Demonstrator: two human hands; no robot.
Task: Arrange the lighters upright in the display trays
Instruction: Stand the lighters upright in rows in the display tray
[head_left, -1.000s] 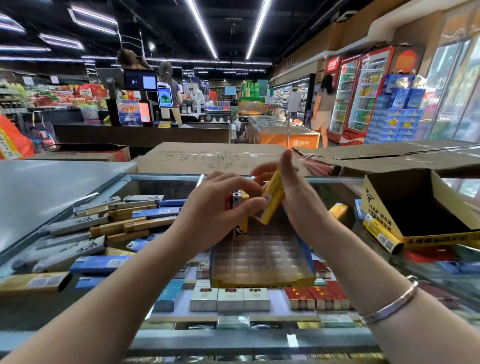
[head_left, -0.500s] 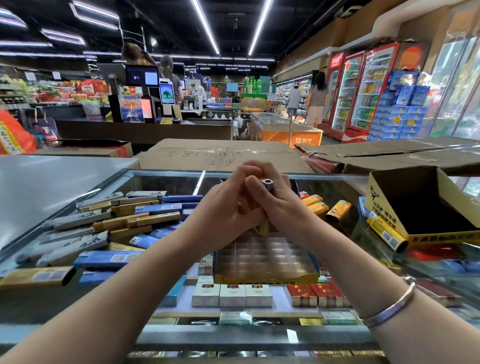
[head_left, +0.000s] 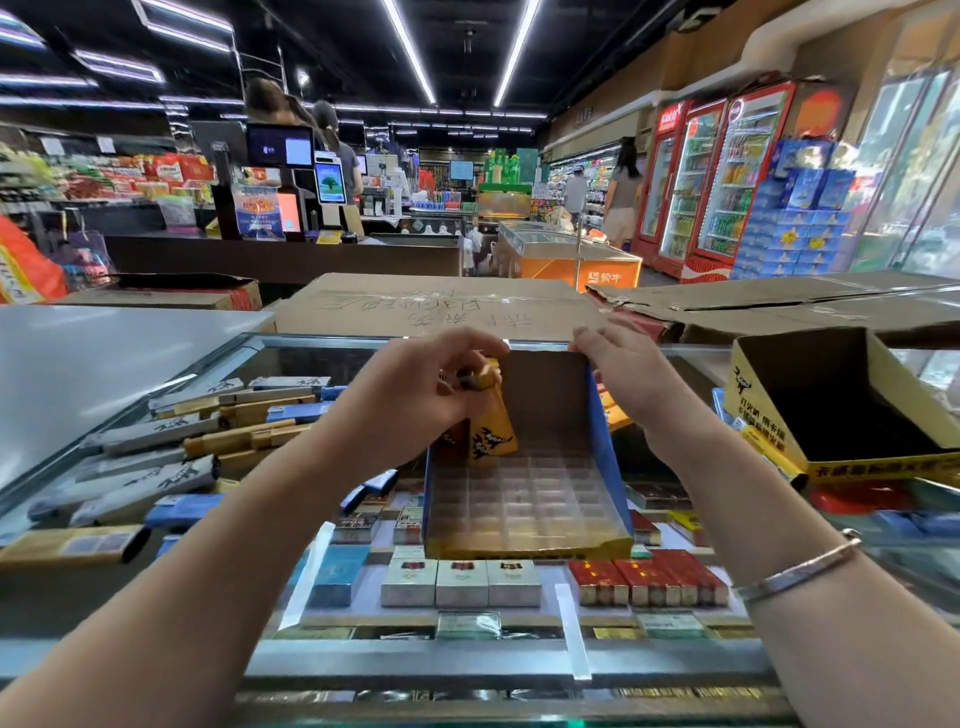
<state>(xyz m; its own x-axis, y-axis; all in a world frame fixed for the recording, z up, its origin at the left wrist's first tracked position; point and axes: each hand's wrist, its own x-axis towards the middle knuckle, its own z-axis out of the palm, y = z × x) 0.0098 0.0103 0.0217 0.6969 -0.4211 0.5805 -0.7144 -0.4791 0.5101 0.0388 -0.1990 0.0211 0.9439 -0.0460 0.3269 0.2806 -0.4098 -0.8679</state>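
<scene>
So nearest to the camera it's just the glass worktop (head_left: 363, 660) with cigarette packs showing under it, and the display tray (head_left: 524, 509) sits on top of that, front lip toward me. Its clear plastic grid of slots looks almost all unfilled, so there's plenty of room to drop things in from above.

Left hand (head_left: 415, 400) is wrapped around a small bunch of lighters (head_left: 491, 426), orange-yellow ones with a black print, holding them by the top ends with the bottoms going down into the back-left corner of the tray. I'd guess these are light, hard and a bit slick, so pinching near the metal caps and letting the base find its slot seems right. Several at once could easily fan out or tip, though.

Right hand (head_left: 618, 374) holds nothing, fingers loose and spread, touching or nearly touching the top right corner of the tray's cardboard back wall. Can't tell which. That wall and the blue side walls are thin card, probably flexy, so steadying makes sense.

Further right there's an open yellow box (head_left: 810, 415), well apart. Behind everything lie flattened cardboard sheets (head_left: 431, 306).
</scene>
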